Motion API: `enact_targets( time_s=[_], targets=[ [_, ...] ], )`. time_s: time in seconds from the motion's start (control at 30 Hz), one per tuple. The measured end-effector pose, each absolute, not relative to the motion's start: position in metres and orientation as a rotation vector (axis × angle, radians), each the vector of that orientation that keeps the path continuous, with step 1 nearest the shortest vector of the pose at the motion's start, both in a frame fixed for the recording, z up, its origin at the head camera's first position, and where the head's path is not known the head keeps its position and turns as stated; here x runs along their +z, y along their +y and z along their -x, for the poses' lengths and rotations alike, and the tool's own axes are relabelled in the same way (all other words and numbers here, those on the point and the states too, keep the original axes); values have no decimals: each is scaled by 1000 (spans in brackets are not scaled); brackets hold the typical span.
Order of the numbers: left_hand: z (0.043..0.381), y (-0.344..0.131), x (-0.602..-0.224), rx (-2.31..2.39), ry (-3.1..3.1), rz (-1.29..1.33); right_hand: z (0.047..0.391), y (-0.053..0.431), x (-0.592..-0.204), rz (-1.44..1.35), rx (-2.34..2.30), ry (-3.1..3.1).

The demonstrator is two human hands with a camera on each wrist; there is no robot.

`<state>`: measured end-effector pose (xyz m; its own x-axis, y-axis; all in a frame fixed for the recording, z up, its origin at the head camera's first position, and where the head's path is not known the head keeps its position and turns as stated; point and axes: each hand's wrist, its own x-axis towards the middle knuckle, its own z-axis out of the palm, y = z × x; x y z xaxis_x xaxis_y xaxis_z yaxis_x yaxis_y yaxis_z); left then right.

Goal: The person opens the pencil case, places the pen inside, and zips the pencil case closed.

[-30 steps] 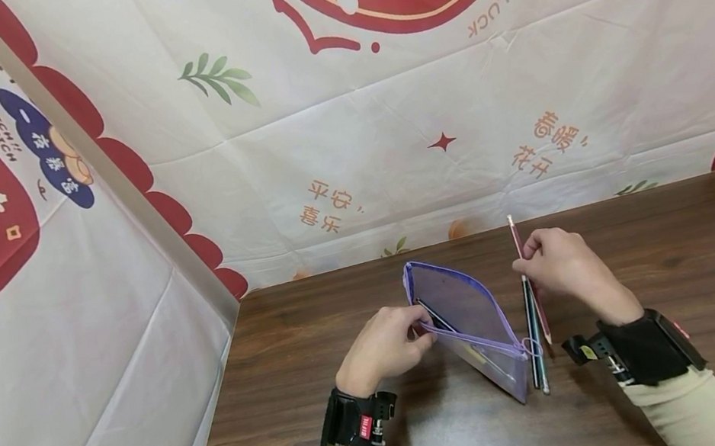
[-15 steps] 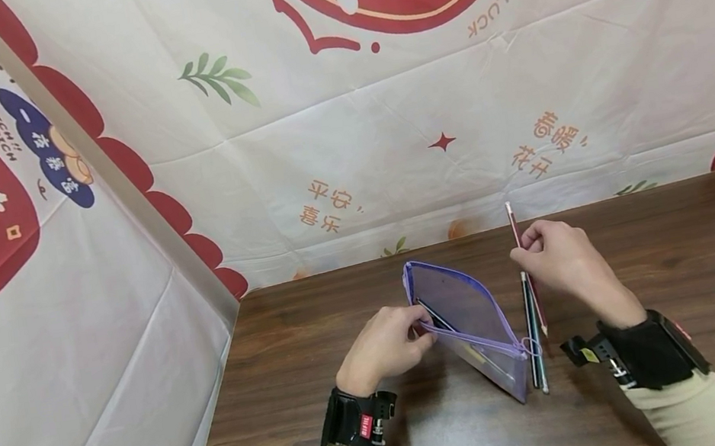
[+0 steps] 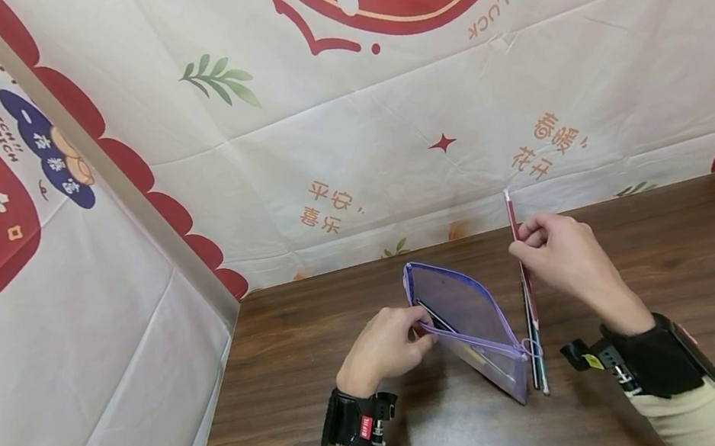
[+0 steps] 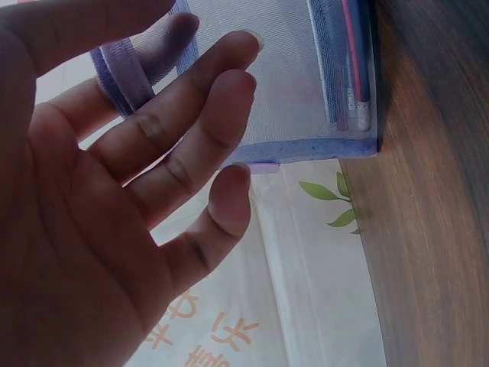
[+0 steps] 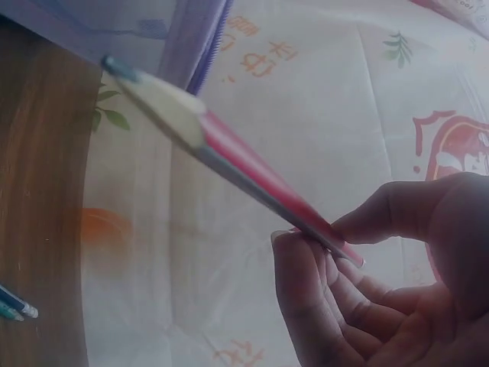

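A purple mesh zip pouch [image 3: 457, 293] stands on the table with its mouth spread apart. My left hand [image 3: 382, 344] pinches the near rim of that mouth, one finger reaching behind the mesh in the left wrist view. Several pencils [image 4: 357, 76] are visible inside the pouch. To its right, my right hand [image 3: 562, 258] holds a red-and-dark striped pencil [image 5: 252, 172] between thumb and fingertips. Its sharpened tip points down towards me and its white end up. Below it, dark and teal pencils [image 3: 538, 373] lie on the table beside the pouch, touching or nearly touching it.
The brown wooden table [image 3: 669, 269] runs back to a white printed cloth [image 3: 376, 158]. Another cloth-covered panel [image 3: 101, 315] rises along the left side. A purple loop [image 3: 532, 347] hangs at the pouch's right end, over the lying pencils.
My right hand has raised the red pencil a little, and its tip has swung left, over the pencils on the table. The left hand and pouch have stayed in place.
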<state>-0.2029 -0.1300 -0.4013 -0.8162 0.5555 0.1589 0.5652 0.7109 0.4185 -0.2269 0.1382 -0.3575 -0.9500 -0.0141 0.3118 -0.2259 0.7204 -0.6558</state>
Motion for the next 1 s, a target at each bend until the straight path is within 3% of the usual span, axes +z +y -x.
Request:
enact_targets(
  time_s=[1.0],
  targets=[
    [202,-129,-402,-707,-2887,942,213,134,-344,-238,1196,-2481]
  ],
)
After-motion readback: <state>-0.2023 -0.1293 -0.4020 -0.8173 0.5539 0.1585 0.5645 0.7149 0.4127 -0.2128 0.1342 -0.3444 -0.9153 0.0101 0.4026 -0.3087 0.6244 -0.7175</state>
